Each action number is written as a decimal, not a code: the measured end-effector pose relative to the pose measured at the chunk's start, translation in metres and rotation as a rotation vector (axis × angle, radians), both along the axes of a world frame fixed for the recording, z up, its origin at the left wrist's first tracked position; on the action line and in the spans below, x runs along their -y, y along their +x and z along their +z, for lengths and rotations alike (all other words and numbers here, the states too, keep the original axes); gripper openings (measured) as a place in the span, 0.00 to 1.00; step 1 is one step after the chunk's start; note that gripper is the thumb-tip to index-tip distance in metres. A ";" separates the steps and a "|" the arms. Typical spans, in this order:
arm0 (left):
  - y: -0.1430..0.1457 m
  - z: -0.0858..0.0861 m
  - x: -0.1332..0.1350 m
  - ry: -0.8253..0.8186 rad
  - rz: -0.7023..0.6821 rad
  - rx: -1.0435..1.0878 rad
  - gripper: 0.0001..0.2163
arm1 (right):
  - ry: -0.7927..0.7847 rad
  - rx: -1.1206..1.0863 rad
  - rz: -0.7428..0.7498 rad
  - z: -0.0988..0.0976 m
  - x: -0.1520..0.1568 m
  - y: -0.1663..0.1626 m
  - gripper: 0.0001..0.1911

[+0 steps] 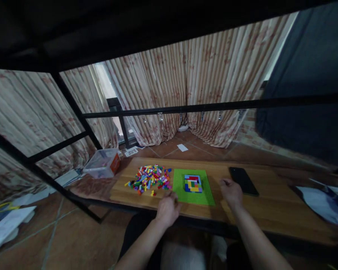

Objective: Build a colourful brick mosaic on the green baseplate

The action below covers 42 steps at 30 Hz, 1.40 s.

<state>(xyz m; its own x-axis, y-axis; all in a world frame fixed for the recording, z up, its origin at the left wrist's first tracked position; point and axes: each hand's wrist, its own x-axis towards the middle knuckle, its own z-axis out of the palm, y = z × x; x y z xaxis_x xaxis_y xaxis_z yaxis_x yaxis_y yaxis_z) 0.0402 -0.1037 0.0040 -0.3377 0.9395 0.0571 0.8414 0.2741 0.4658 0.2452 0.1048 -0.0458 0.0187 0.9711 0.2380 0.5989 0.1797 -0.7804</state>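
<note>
A green studded baseplate (pixel 177 187) lies on the wooden table, with a small block build (pixel 193 183) of many-coloured toy bricks on its middle. To its left spreads a loose pile of toy bricks (pixel 150 178). My left hand (pixel 168 209) is at the plate's near left corner, just in front of the pile. Its fingers curl together, and whatever they may hold is hidden. On the right of the plate, above the wood, my right hand (pixel 232 193) has its fingers pinched inward. Anything between those fingertips is too small to make out.
Beyond my right hand lies a dark phone or tablet (pixel 243 181) on the table (pixel 281 210). A clear plastic box (pixel 101 163) stands left of the table. A black metal frame bar (pixel 169 110) crosses ahead, with curtains behind. Papers lie at the far right.
</note>
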 end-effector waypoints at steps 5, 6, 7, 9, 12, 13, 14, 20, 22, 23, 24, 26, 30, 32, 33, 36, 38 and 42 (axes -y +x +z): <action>0.008 -0.024 0.028 -0.106 -0.067 -0.132 0.28 | 0.083 0.161 0.096 -0.021 0.033 0.013 0.15; 0.010 -0.027 0.030 -0.131 -0.074 -0.139 0.31 | 0.113 0.179 0.116 -0.027 0.041 0.015 0.16; 0.011 -0.030 0.032 -0.149 -0.081 -0.145 0.33 | 0.144 0.194 0.136 -0.032 0.048 0.015 0.16; 0.013 -0.032 0.035 -0.175 -0.096 -0.155 0.35 | 0.197 0.215 0.160 -0.040 0.057 0.016 0.17; 0.013 -0.032 0.035 -0.217 -0.104 -0.162 0.36 | 0.257 0.232 0.169 -0.045 0.061 0.017 0.17; 0.012 -0.032 0.034 -0.223 -0.110 -0.165 0.36 | 0.275 0.236 0.171 -0.045 0.061 0.017 0.18; 0.011 -0.032 0.034 -0.222 -0.117 -0.168 0.36 | 0.291 0.239 0.174 -0.046 0.060 0.018 0.18; 0.008 -0.037 0.036 -0.184 -0.142 -0.184 0.36 | 0.353 0.269 0.192 -0.046 0.055 0.021 0.17; 0.009 -0.035 0.037 -0.192 -0.152 -0.187 0.36 | 0.346 0.284 0.192 -0.046 0.055 0.023 0.17; 0.008 -0.034 0.037 -0.200 -0.159 -0.191 0.36 | 0.337 0.292 0.187 -0.047 0.056 0.024 0.18; 0.008 -0.031 0.038 -0.205 -0.171 -0.196 0.36 | 0.326 0.302 0.187 -0.048 0.056 0.025 0.18; 0.005 -0.027 0.038 -0.213 -0.209 -0.200 0.36 | 0.302 0.319 0.194 -0.049 0.058 0.028 0.19; -0.004 -0.022 0.039 -0.235 -0.260 -0.172 0.36 | 0.265 0.338 0.227 -0.048 0.063 0.033 0.19; -0.007 -0.020 0.040 -0.242 -0.282 -0.166 0.37 | 0.251 0.339 0.243 -0.046 0.064 0.034 0.19; -0.008 -0.020 0.039 -0.243 -0.289 -0.165 0.37 | 0.245 0.338 0.248 -0.044 0.065 0.035 0.18; -0.011 -0.020 0.038 -0.241 -0.303 -0.167 0.37 | 0.223 0.330 0.253 -0.043 0.063 0.036 0.18; -0.012 -0.022 0.037 -0.238 -0.310 -0.166 0.37 | 0.209 0.325 0.254 -0.043 0.061 0.036 0.18; -0.013 -0.027 0.037 -0.233 -0.306 -0.157 0.37 | 0.195 0.317 0.253 -0.045 0.058 0.036 0.17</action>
<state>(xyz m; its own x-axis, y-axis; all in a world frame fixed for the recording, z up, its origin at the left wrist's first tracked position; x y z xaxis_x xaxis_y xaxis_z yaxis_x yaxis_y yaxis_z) 0.0271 -0.1406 -0.0227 -0.0449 0.9891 -0.1401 0.9562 0.0831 0.2806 0.2814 0.0464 -0.0907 -0.3165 0.8722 0.3731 0.7213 0.4767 -0.5024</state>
